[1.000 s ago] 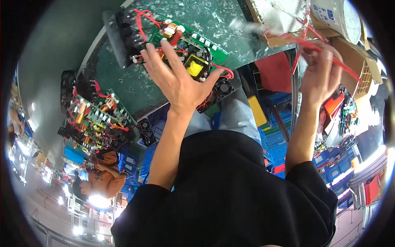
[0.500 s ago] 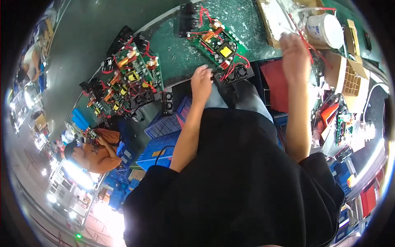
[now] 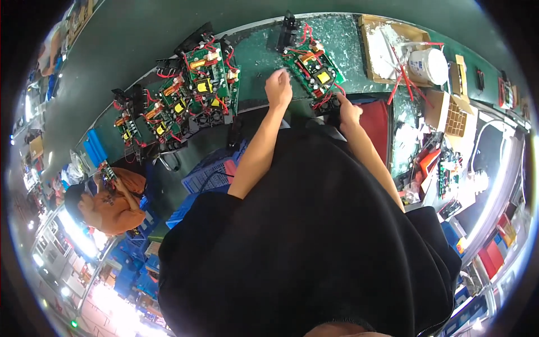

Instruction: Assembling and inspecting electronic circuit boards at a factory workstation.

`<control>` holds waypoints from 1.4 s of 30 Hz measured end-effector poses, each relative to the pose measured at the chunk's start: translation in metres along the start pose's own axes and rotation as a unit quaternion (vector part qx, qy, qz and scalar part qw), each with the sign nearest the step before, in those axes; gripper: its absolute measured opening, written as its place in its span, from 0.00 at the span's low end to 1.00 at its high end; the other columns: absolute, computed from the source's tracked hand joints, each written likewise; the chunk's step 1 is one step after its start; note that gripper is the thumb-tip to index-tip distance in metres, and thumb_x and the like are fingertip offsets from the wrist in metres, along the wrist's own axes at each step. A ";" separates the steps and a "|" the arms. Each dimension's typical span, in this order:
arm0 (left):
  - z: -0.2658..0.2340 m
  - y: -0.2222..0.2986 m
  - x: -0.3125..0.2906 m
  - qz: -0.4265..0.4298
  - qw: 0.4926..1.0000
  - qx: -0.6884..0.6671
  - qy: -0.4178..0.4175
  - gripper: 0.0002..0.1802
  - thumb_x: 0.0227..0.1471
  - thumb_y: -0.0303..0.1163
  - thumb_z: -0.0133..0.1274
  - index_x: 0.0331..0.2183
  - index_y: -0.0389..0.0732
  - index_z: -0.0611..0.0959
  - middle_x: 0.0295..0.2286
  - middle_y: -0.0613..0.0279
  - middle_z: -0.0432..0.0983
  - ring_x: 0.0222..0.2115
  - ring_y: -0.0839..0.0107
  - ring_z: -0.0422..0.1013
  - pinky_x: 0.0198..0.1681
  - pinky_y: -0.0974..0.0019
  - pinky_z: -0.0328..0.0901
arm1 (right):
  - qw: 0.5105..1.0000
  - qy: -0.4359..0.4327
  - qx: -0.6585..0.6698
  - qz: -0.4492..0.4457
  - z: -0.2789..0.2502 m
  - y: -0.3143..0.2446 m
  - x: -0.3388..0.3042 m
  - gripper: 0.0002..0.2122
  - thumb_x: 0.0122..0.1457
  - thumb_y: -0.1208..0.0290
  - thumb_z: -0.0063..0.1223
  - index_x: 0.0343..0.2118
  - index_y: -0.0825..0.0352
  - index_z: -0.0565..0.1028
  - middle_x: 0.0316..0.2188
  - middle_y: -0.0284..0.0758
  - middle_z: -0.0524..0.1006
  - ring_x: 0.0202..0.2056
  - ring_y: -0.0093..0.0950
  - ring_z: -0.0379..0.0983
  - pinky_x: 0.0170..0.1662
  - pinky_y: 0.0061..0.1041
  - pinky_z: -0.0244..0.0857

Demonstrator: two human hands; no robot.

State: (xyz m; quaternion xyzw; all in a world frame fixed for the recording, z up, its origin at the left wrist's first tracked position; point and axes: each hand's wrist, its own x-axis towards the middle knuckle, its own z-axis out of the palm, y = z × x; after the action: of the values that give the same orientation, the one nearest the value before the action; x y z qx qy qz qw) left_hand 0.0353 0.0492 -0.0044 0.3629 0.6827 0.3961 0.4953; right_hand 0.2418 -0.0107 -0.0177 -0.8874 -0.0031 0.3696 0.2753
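A green circuit board (image 3: 332, 63) with a yellow transformer and red wires lies on the bench ahead of me. A black end panel (image 3: 287, 35) is wired to its far left corner. At its near edge sits a black fan panel (image 3: 321, 106), partly in shadow. My right hand (image 3: 351, 114) grips the right end of this panel, its index finger stretched along it. Beside the board's left edge, my left hand (image 3: 279, 90) is closed with curled fingers; what they hold, if anything, is hidden.
Several similar wired boards (image 3: 203, 85) are piled on the left. At the right stand a cardboard tray (image 3: 368, 53) with white paste, a white tub (image 3: 429, 66), red sticks (image 3: 401, 80) and a divided carton (image 3: 456, 121). Another person (image 3: 115, 205) works at far left.
My right hand has come down from beside the paste tray to the fan panel. My left hand stays near the board's left side. The whole view has shifted.
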 end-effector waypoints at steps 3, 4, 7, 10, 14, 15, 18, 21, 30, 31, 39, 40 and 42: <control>-0.025 -0.010 0.027 0.098 0.994 0.031 0.028 0.13 0.56 0.32 0.56 0.39 0.32 0.84 0.33 0.60 0.81 0.30 0.77 0.76 0.29 0.72 0.72 | 0.877 0.064 -0.207 -0.429 -0.012 -0.015 -0.060 0.25 0.52 0.55 0.62 0.46 0.70 0.72 0.49 0.40 0.72 0.51 0.42 0.65 0.55 0.42 0.54; -0.021 0.000 0.029 0.128 0.991 0.044 0.022 0.11 0.54 0.31 0.57 0.37 0.34 0.85 0.33 0.57 0.81 0.32 0.72 0.77 0.33 0.68 0.72 | 0.824 0.033 -0.225 -0.520 -0.020 -0.022 -0.067 0.20 0.52 0.58 0.62 0.45 0.63 0.75 0.50 0.38 0.70 0.52 0.45 0.62 0.57 0.43 0.48; -0.032 0.012 0.038 0.257 0.957 0.125 -0.048 0.11 0.53 0.32 0.57 0.38 0.39 0.86 0.35 0.55 0.81 0.36 0.64 0.78 0.39 0.64 0.70 | 0.718 0.095 -0.328 -0.606 -0.012 -0.043 -0.102 0.14 0.53 0.59 0.60 0.42 0.55 0.77 0.49 0.34 0.69 0.53 0.42 0.57 0.54 0.45 0.50; -0.049 0.016 0.053 0.260 0.936 0.171 -0.163 0.11 0.52 0.32 0.57 0.38 0.42 0.86 0.36 0.54 0.80 0.39 0.57 0.76 0.43 0.62 0.69 | 0.666 0.068 -0.340 -0.661 0.007 -0.058 -0.128 0.13 0.54 0.64 0.60 0.43 0.57 0.77 0.44 0.35 0.74 0.48 0.41 0.65 0.51 0.43 0.55; -0.055 0.026 0.069 0.296 0.897 0.188 -0.271 0.11 0.53 0.33 0.57 0.38 0.42 0.86 0.36 0.56 0.80 0.39 0.58 0.76 0.42 0.62 0.69 | 0.718 -0.131 -0.213 -0.650 0.038 -0.066 -0.123 0.13 0.54 0.68 0.60 0.40 0.68 0.77 0.35 0.43 0.77 0.35 0.44 0.74 0.39 0.38 0.69; -0.055 0.028 0.067 0.309 0.891 0.197 -0.268 0.10 0.53 0.34 0.57 0.37 0.42 0.86 0.35 0.57 0.80 0.38 0.58 0.76 0.41 0.61 0.69 | 0.737 -0.126 -0.227 -0.624 0.045 -0.068 -0.125 0.14 0.54 0.67 0.61 0.41 0.68 0.77 0.35 0.43 0.77 0.36 0.43 0.74 0.39 0.38 0.69; -0.055 0.031 0.075 0.324 0.877 0.225 -0.276 0.10 0.53 0.36 0.56 0.35 0.43 0.87 0.33 0.58 0.80 0.37 0.57 0.75 0.40 0.60 0.69 | 0.746 -0.092 -0.244 -0.613 0.062 -0.068 -0.123 0.14 0.53 0.66 0.61 0.41 0.67 0.77 0.36 0.43 0.77 0.36 0.43 0.75 0.38 0.38 0.69; -0.056 0.030 0.080 0.330 0.870 0.236 -0.280 0.10 0.52 0.37 0.56 0.33 0.43 0.87 0.32 0.59 0.79 0.35 0.57 0.75 0.39 0.59 0.69 | 0.758 -0.078 -0.240 -0.601 0.070 -0.063 -0.123 0.12 0.53 0.67 0.61 0.37 0.67 0.78 0.34 0.44 0.77 0.36 0.45 0.75 0.40 0.39 0.70; -0.051 0.034 0.086 0.334 0.870 0.215 -0.293 0.11 0.49 0.40 0.58 0.31 0.44 0.87 0.30 0.58 0.79 0.33 0.56 0.75 0.37 0.58 0.69 | 0.728 0.005 -0.244 -0.641 0.087 -0.055 -0.113 0.07 0.55 0.69 0.57 0.33 0.66 0.80 0.29 0.41 0.78 0.33 0.42 0.75 0.37 0.39 0.69; -0.050 0.037 0.086 0.319 0.866 0.229 -0.310 0.12 0.49 0.39 0.59 0.33 0.44 0.88 0.31 0.57 0.80 0.33 0.57 0.76 0.38 0.60 0.70 | 0.743 0.001 -0.258 -0.618 0.086 -0.054 -0.114 0.07 0.55 0.69 0.57 0.33 0.66 0.80 0.29 0.41 0.78 0.32 0.43 0.75 0.37 0.40 0.69; -0.053 0.035 0.091 0.310 0.865 0.223 -0.326 0.13 0.47 0.41 0.61 0.32 0.44 0.88 0.30 0.57 0.80 0.33 0.58 0.76 0.37 0.61 0.69 | 0.734 -0.087 -0.273 -0.616 0.066 -0.055 -0.107 0.08 0.55 0.71 0.57 0.37 0.64 0.80 0.33 0.38 0.80 0.35 0.39 0.78 0.38 0.36 0.72; -0.052 0.036 0.092 0.301 0.866 0.234 -0.324 0.13 0.47 0.42 0.61 0.32 0.44 0.88 0.30 0.57 0.81 0.32 0.58 0.76 0.36 0.61 0.69 | 0.732 -0.091 -0.283 -0.614 0.066 -0.055 -0.106 0.07 0.55 0.71 0.57 0.37 0.64 0.80 0.33 0.38 0.80 0.34 0.40 0.78 0.37 0.36 0.72; -0.051 0.037 0.092 0.293 0.865 0.244 -0.325 0.13 0.47 0.43 0.62 0.31 0.45 0.88 0.30 0.57 0.81 0.31 0.58 0.77 0.35 0.61 0.69 | 0.733 -0.088 -0.288 -0.610 0.066 -0.057 -0.106 0.08 0.55 0.71 0.57 0.37 0.63 0.80 0.33 0.38 0.80 0.34 0.40 0.78 0.37 0.36 0.72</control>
State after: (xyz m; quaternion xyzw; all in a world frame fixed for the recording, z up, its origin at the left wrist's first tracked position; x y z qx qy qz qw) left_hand -0.0322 0.1373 0.0036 0.7640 0.4197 0.2032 0.4460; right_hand 0.1330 0.0477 0.0420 -0.6952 -0.6744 0.1802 0.1717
